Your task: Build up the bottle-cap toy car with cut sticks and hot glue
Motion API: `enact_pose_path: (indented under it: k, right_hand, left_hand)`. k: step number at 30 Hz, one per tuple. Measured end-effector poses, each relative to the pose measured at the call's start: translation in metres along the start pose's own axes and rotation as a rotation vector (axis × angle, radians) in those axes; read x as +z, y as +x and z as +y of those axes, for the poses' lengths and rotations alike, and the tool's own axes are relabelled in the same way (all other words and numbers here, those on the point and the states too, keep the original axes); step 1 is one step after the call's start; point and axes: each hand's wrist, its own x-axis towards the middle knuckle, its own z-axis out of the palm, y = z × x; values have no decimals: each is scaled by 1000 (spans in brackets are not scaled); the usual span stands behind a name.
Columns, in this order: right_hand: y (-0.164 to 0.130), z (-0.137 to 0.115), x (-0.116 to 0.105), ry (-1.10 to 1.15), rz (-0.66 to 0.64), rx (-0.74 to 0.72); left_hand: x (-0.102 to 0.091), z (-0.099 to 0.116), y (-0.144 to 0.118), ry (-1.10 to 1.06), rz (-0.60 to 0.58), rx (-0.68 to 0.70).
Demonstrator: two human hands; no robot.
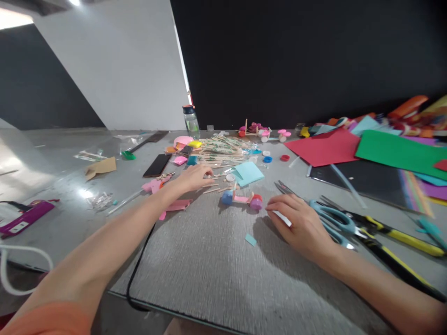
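Note:
My left hand (pixel 197 177) reaches over small wooden sticks (pixel 211 189) and a white bottle cap (pixel 230 177), its thumb and fingers slightly apart; I cannot make out anything held. My right hand (pixel 300 223) rests on the table with fingers curled, a small white piece (pixel 283 217) showing between them, too blurred to name. Just left of it stands a small toy car (pixel 240 199) with blue and purple wheels and a pink body. Beyond the car lies a folded light-blue sheet (pixel 248 173). A small blue scrap (pixel 250 239) lies nearer me.
Blue-handled scissors (pixel 331 216) and yellow-black pliers (pixel 401 235) lie right of my right hand. A pink glue gun (pixel 155 184) and a phone (pixel 157 165) are at left. Farther back are bundled sticks (pixel 223 150), a bottle (pixel 191 122), and red (pixel 324 146) and green sheets (pixel 398 153).

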Motion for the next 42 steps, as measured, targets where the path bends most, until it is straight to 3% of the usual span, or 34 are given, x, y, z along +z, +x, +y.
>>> enact_pose_path:
  k: [7,16,22,35,42]
  right_hand:
    - [2,-1,-2,26,-23,15]
    - [1,-3,-1,10,-38,-10]
    - [0,-6,0,18,-52,-56]
    - [-1,-5,-1,0,-42,-83]
    - [-1,-3,1,-14,-84,-66]
  left_hand:
    - [2,-5,9,37,-124,-53]
    - [-4,-11,10,-42,-6,-7]
    - [-9,-20,5,-164,-37,9]
    - [-2,2,1,-165,0,52]
    - [1,16,-13,-210,-65,10]
